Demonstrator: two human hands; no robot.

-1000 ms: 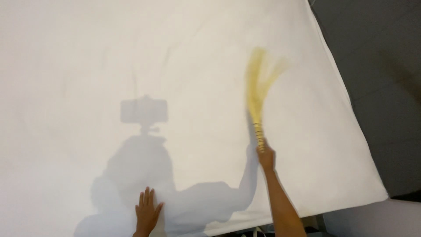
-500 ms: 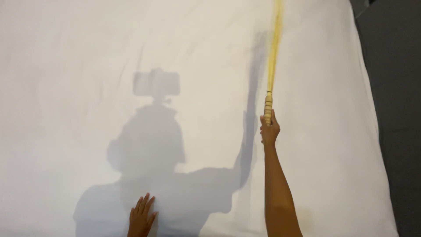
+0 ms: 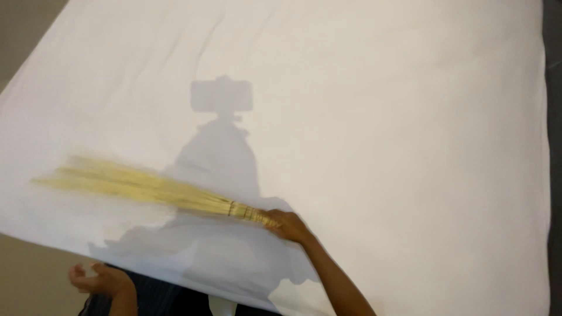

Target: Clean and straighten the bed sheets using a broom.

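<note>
Straw broom (image 3: pixel 146 187) on a white sheet (image 3: pixel 380 117)

The right hand (image 3: pixel 287 225) grips the bound handle, bristles fanned and blurred; the left hand (image 3: pixel 96 280) hangs free, fingers loosely curled.

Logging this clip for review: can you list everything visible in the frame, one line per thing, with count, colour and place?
Bed sheet: one, white, faintly creased, spread flat over most of the view.
Hand broom: one, pale yellow straw with a bound handle, motion-blurred, over the sheet's left part, bristles pointing left.
Shadow: one, grey, a person's outline with a head-mounted camera, mid-sheet.
Floor: tan, seen at the lower and upper left.
Dark striped clothing: bottom edge, below the sheet.
Right hand: gripping the broom's handle end.
Left hand: open, empty, off the sheet's near edge.
</note>
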